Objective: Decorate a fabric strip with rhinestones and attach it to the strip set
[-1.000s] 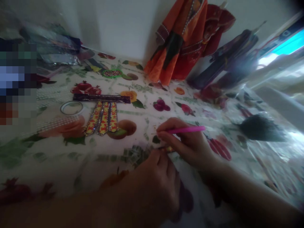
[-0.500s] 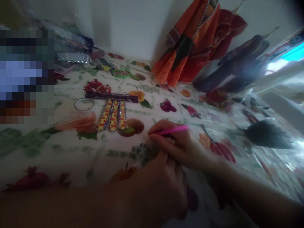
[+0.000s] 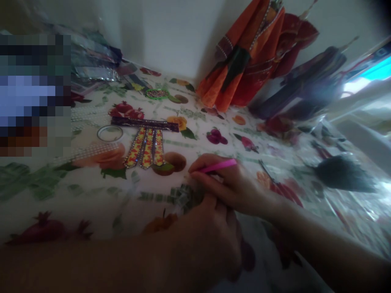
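Bright pink all along the stick (image 3: 224, 164) in the near middle. Further left, yellow with a red-orange pattern down the three strips (image 3: 148, 148), edged in dark lines and sparkling dots; dark purple on the band (image 3: 143, 123) at their far end. Silvery white around the ring (image 3: 110, 141) at left. Bright green on the far dish (image 3: 157, 99), with mixed speckles in its beads (image 3: 157, 94). White for the tablecloth (image 3: 97, 211), printed with crimson and purple fruit (image 3: 45, 230), yellow-orange flowers (image 3: 177, 122) and green leaves (image 3: 113, 173). Far right, orange, dark green and white-dotted lines on one cloth (image 3: 213, 92), deep red on the next (image 3: 251, 87).
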